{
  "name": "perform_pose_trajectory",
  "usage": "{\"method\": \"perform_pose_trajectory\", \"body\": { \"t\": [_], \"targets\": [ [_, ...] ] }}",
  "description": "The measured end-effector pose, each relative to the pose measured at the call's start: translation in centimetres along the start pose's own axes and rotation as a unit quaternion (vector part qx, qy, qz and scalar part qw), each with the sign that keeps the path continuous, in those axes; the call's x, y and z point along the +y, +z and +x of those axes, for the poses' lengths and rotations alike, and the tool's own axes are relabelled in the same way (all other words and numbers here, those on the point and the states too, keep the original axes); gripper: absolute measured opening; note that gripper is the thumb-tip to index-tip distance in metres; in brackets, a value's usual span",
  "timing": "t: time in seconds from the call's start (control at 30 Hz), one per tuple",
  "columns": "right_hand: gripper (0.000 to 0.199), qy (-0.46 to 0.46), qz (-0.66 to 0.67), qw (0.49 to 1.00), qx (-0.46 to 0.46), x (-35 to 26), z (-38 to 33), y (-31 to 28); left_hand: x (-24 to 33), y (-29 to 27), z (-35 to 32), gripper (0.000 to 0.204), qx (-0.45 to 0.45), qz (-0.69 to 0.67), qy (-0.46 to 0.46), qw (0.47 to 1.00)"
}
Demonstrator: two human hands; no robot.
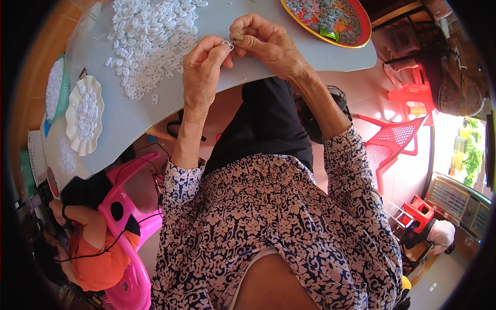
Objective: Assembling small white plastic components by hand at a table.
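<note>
Both hands, left hand (pixel 202 64) and right hand (pixel 263 41), pinch one tiny white piece (pixel 227 44), mostly hidden by fingertips, above grey table (pixel 227 20)

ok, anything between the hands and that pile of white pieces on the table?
Nothing visible. The left hand and right hand pinch one small white piece together; only bare grey table separates them from the pile of white pieces.

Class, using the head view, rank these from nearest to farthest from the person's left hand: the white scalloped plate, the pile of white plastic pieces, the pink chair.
From the left hand:
1. Pile of white plastic pieces, just to its left on the table.
2. White scalloped plate, farther left near the table edge.
3. Pink chair, below the table, lower left.
</note>
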State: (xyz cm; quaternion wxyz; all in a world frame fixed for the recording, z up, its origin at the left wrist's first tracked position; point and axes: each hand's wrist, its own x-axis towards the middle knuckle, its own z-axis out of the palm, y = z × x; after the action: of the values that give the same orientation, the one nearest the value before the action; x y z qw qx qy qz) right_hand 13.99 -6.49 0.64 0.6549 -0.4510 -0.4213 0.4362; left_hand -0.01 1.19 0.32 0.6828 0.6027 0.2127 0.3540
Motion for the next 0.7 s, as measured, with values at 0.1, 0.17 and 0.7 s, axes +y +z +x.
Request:
{"method": "perform_pose_trajectory", "body": {
  "t": [0.1, 0.17, 0.7],
  "targets": [
    [0.014, 0.015, -0.001, 1.000, -0.012, -0.36, -0.26, 0.03, 0.24, -0.17, -0.07, 0.014, -0.004, 0.024, -0.011, 1.000],
    [0.014, 0.012, 0.004, 1.000, -0.016, -0.31, -0.27, -0.06, 0.32, -0.17, -0.08, 0.014, -0.009, 0.022, -0.011, 1.000],
    [0.014, -0.012, 0.008, 1.000, -0.005, -0.20, -0.49, 0.03, 0.59, -0.35, -0.10, 0.018, -0.045, 0.033, -0.017, 0.998]
  ]
}}
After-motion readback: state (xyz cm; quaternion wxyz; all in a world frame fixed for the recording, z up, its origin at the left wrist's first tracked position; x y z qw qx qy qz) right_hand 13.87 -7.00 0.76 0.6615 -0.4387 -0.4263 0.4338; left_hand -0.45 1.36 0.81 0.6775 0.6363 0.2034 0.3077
